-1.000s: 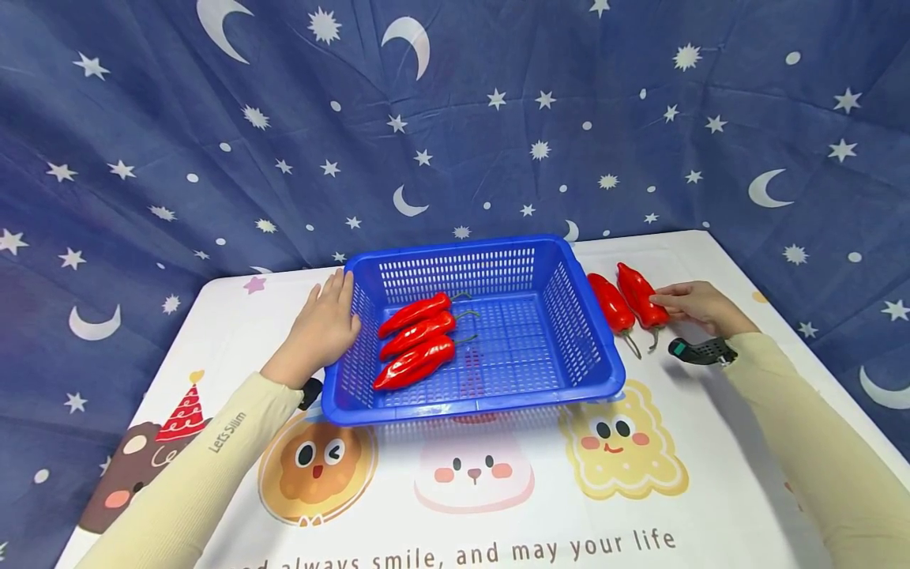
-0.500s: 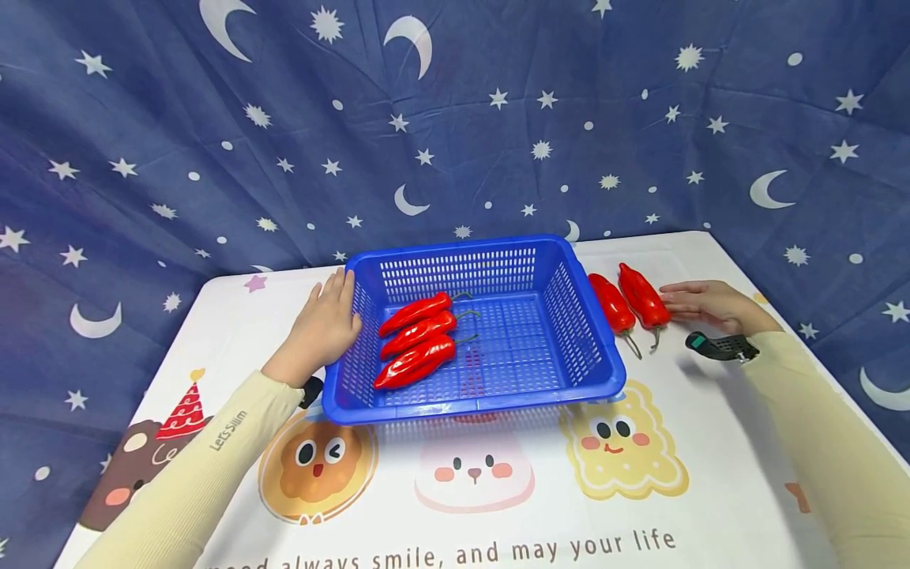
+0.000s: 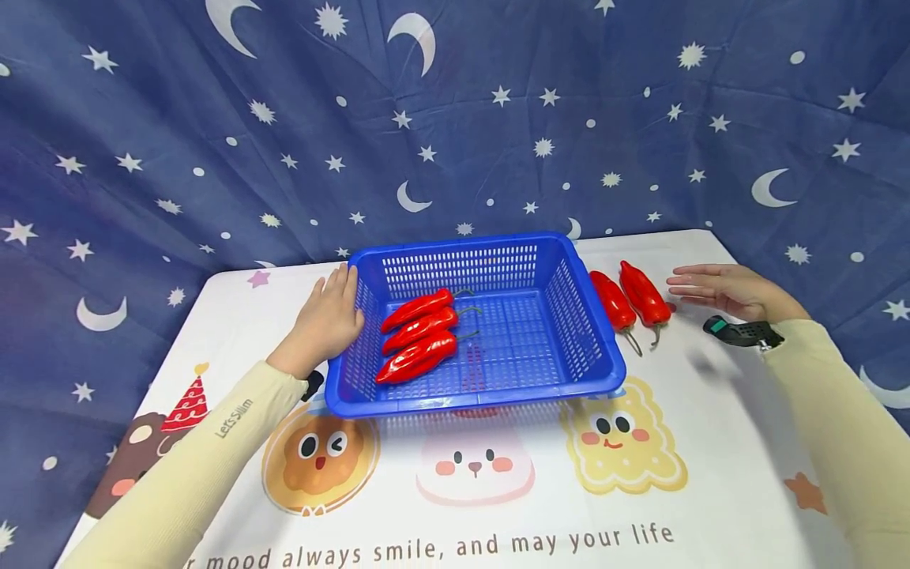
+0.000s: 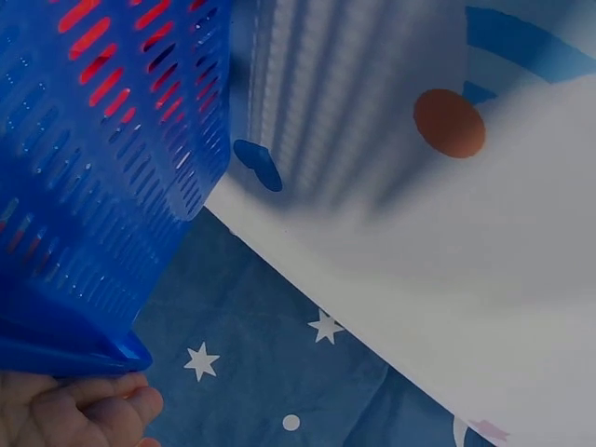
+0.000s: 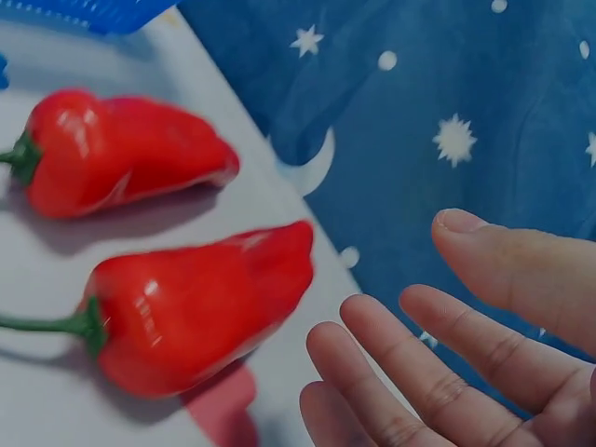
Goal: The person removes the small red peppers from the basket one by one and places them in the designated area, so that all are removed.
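The left sleeve (image 3: 206,450) says "Let's Slim". In front of the blue basket (image 3: 476,401), the white cloth (image 3: 725,474) says "mood always smile, and may your life". A starry blue curtain (image 3: 455,118) hangs behind the basket. Three red peppers (image 3: 421,330) lie in it, two more peppers (image 3: 643,294) right of it. The left hand (image 3: 327,316) touches its left rim, fingers straight; the right hand (image 3: 735,291), farther right, holds nothing, fingers apart.
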Available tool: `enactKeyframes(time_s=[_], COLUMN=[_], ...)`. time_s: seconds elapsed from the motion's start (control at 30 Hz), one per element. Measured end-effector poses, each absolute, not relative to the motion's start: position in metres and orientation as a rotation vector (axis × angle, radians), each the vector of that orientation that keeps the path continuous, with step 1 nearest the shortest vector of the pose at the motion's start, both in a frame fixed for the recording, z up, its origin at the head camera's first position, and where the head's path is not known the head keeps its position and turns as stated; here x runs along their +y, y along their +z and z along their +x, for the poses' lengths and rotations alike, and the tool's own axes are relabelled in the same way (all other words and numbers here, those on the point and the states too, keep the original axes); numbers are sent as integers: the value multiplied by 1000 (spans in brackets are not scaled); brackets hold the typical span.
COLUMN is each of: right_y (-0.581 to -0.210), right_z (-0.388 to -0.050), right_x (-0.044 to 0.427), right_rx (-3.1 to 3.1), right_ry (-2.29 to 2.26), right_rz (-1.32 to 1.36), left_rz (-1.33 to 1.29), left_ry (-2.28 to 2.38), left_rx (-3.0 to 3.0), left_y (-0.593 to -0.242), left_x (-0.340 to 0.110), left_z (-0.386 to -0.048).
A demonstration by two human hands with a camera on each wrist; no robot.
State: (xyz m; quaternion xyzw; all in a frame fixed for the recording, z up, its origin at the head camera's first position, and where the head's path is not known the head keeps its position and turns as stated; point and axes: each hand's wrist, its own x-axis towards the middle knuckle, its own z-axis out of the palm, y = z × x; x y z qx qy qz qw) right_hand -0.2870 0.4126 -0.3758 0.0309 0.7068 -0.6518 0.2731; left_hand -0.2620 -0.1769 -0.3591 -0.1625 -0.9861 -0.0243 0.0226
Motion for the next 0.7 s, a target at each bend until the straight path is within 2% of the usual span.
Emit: enactKeyframes(time_s=[0.47,0.7], right_y=[-325,-302], right_z=[-283,-282], right_x=[401,388], right_rx=[1698,1765], right_ry=[-1885,-1798], right_rz=[-169,-215], left_rz=[-478,-474], left_ry=[-121,-134], left_rx=[-3095,-3091], left_y=[-357,-359], left_x=[-179,-179], left_z=[-264,-263])
